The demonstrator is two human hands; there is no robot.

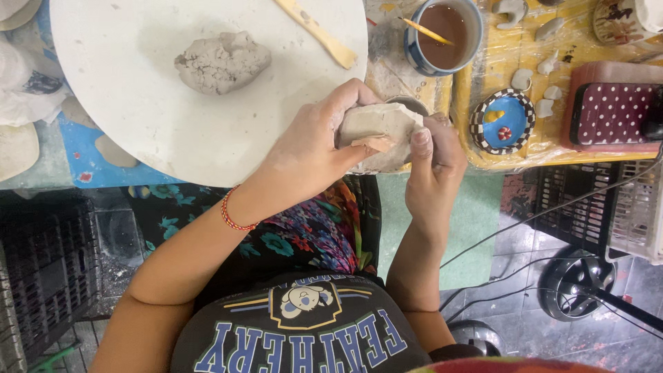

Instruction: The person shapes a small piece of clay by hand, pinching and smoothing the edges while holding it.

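Here, a cup (442,34) holds brown liquid and a stick (427,31); a checkered blue dish (502,121) holds small painted bits. On the white board (124,103) lie a clay lump (222,62) and a wooden tool (316,31). Left hand (311,148) and right hand (431,162) both grip a clay piece (376,131) at the table edge, fingers curled, thumbs pressing its face.
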